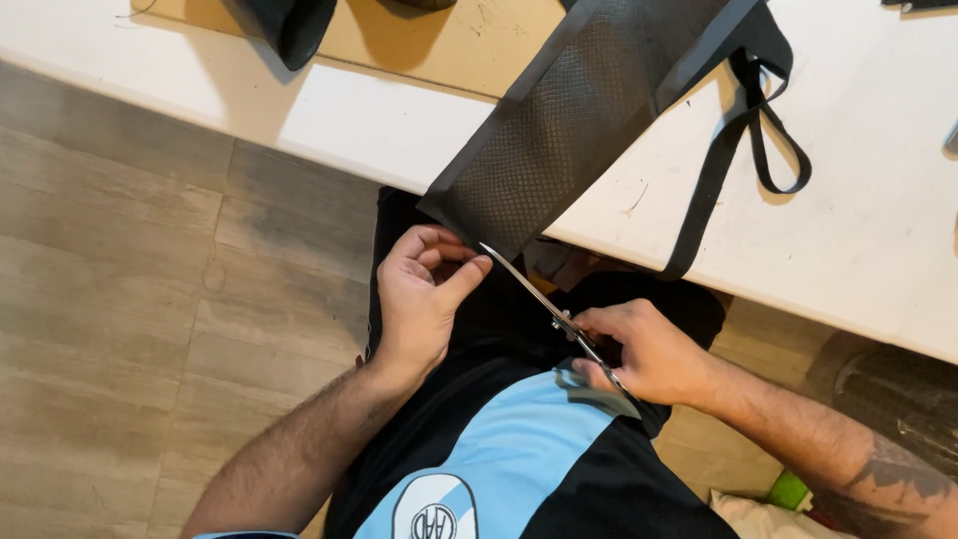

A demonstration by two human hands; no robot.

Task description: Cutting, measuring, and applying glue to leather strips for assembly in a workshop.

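Here the left hand [419,299] pinches the black mesh panel's [569,120] corner hanging off the counter [858,230] while the right hand [649,351], closed on scissors [559,319], apparently starts cutting along that edge.

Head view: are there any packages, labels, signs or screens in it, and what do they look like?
No packages, signs or screens show.
Badge: on the front of the person's shirt, at the bottom edge of the view; a rounded shield shape, white with a dark outline, on a light blue panel of the black shirt.
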